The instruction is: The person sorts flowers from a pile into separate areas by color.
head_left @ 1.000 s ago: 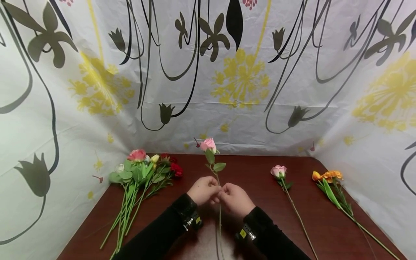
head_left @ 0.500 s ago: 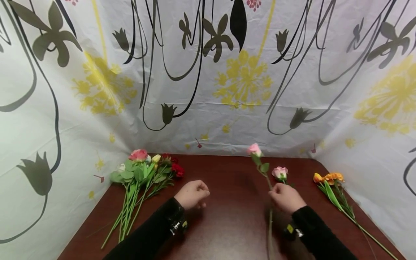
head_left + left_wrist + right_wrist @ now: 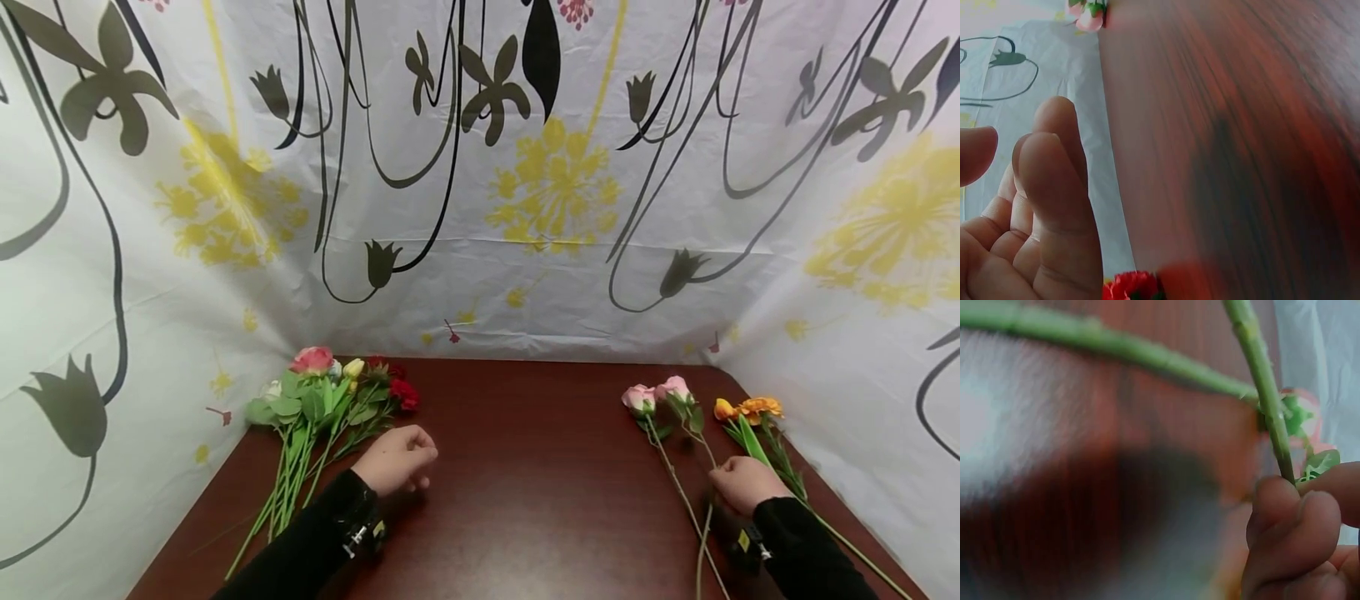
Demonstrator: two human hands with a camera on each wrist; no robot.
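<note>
My right hand (image 3: 747,485) pinches a pink rose (image 3: 673,387) by its stem, at the right of the table. In the right wrist view, thumb and fingers close on that green stem (image 3: 1266,387). The rose's head lies beside a second pink rose (image 3: 639,398), and the two stems cross lower down. On the left, my left hand (image 3: 397,460) hovers over the table near a bunch of mixed flowers (image 3: 318,404). Its fingers are relaxed and hold nothing; the left wrist view shows the thumb (image 3: 975,155) apart from the fingers.
Orange flowers (image 3: 759,407) with a long stem lie at the right edge, close beside my right hand. The brown table (image 3: 547,500) meets a patterned white sheet (image 3: 562,292) at the back and sides.
The two hands have parted. My right hand has carried the pink rose from the middle to the right, lowering it beside the other rose. My left hand has let go and moved left.
</note>
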